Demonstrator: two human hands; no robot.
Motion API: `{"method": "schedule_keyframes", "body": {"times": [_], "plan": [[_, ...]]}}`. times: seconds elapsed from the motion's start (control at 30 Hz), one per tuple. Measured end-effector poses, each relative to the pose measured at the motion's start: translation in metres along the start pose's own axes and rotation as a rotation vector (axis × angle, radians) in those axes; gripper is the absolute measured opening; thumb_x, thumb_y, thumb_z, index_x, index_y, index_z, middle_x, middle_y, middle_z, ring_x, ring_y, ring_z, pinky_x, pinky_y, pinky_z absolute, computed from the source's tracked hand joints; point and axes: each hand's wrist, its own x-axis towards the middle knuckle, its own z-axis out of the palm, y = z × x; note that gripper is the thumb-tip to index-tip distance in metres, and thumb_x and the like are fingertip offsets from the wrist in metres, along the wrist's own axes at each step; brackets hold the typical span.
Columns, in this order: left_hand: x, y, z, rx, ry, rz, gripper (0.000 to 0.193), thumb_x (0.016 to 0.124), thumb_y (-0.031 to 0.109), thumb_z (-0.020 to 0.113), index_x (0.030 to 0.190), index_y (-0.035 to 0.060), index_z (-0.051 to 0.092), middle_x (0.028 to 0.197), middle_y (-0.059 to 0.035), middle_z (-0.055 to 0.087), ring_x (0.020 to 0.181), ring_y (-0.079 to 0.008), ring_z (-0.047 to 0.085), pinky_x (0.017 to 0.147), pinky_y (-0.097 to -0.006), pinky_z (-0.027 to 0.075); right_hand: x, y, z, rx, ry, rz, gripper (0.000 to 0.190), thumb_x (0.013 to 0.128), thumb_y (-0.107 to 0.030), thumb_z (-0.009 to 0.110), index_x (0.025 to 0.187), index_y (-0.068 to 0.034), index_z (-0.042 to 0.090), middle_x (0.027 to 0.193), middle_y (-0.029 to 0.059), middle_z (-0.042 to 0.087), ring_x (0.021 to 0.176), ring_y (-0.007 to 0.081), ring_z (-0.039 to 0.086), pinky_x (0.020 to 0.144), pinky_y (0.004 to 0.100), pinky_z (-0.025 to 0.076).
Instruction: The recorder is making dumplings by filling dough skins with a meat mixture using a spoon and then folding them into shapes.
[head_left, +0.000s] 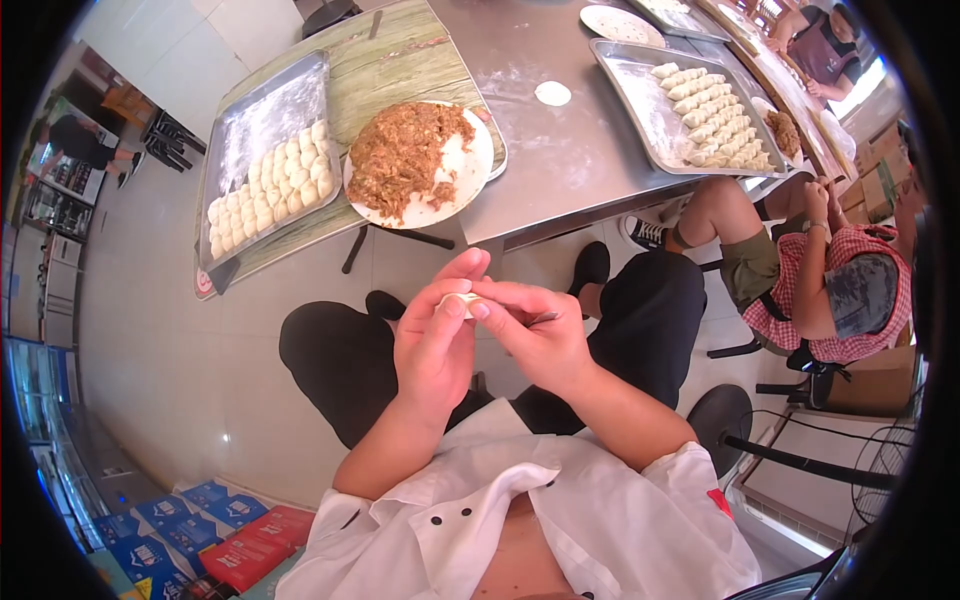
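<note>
Between the thumbs and fingertips of both hands, above my lap, is a small white dough dumpling (469, 298). My left hand (431, 349) grips it from the left, and my right hand (541, 334) pinches its right side. A thin metal utensil (543, 319) juts from under the right fingers; its far part is hidden. Past my hands, a white plate (471, 180) carries a mound of brown minced filling (405, 154). Left of the plate, a metal tray (259, 101) dusted with flour contains rows of dumplings (277, 184). One round dough wrapper (553, 94) lies on the steel table (540, 154).
A second tray (637, 90) at right bears rows of pleated dumplings (709, 112). Behind it is a plate of wrappers (621, 25). A co-worker in a checked apron (862, 259) sits at right; another person (821, 52) works beyond. Drink cartons (247, 547) stand low at left.
</note>
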Motion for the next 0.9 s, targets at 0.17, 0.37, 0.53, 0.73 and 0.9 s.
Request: {"method": "schedule_keyframes", "body": {"times": [0.17, 0.37, 0.53, 0.73, 0.9], "plan": [[0.004, 0.007, -0.017, 0.080, -0.210, 0.034, 0.038, 0.107, 0.022, 0.060, 0.141, 0.0054, 0.060, 0.152, -0.0215, 0.055, 0.146, -0.0371, 0.049, 0.121, -0.0489, 0.042, 0.004, -0.026, -0.003, 0.193, -0.049, 0.328, 0.025, 0.101, -0.020, 0.076, 0.121, -0.005, 0.079, 0.085, -0.0030, 0.070, 0.057, 0.0021, 0.044, 0.049, 0.0224, 0.033], [0.024, 0.038, -0.006, 0.421, -0.472, -0.032, 0.078, 0.101, 0.049, 0.067, 0.154, -0.0049, 0.044, 0.150, -0.0273, 0.055, 0.137, -0.0370, 0.058, 0.117, -0.0475, 0.043, 0.010, -0.036, -0.004, 0.329, -0.132, 0.503, 0.024, 0.101, -0.023, 0.076, 0.115, -0.003, 0.079, 0.073, -0.0052, 0.060, 0.054, 0.0026, 0.042, 0.045, 0.0240, 0.027], [0.032, 0.041, -0.011, 0.730, -0.540, 0.134, 0.073, 0.105, 0.051, 0.054, 0.146, -0.0097, 0.051, 0.141, -0.0284, 0.063, 0.129, -0.0337, 0.064, 0.109, -0.0445, 0.049, 0.012, -0.040, -0.003, 0.304, -0.156, 0.492, 0.019, 0.101, -0.016, 0.075, 0.111, -0.001, 0.078, 0.080, -0.0013, 0.069, 0.052, 0.0015, 0.042, 0.044, 0.0224, 0.026], [0.033, 0.044, -0.011, 0.962, -0.427, 0.280, 0.043, 0.107, 0.019, 0.044, 0.133, -0.0091, 0.063, 0.122, -0.0219, 0.075, 0.107, -0.0328, 0.075, 0.095, -0.0399, 0.057, 0.014, -0.047, -0.002, 0.228, -0.188, 0.419, 0.019, 0.104, -0.015, 0.070, 0.113, -0.001, 0.078, 0.075, -0.0034, 0.067, 0.049, 0.0017, 0.043, 0.042, 0.0228, 0.029], [0.027, 0.043, -0.014, 0.993, -0.155, 0.202, 0.043, 0.109, 0.023, 0.039, 0.118, -0.0061, 0.070, 0.092, -0.0150, 0.077, 0.080, -0.0235, 0.074, 0.073, -0.0324, 0.057, 0.012, -0.050, 0.001, -0.057, -0.066, 0.149, 0.025, 0.108, -0.020, 0.065, 0.120, 0.000, 0.075, 0.091, 0.0006, 0.072, 0.076, 0.0066, 0.061, 0.063, 0.0252, 0.049]]}}
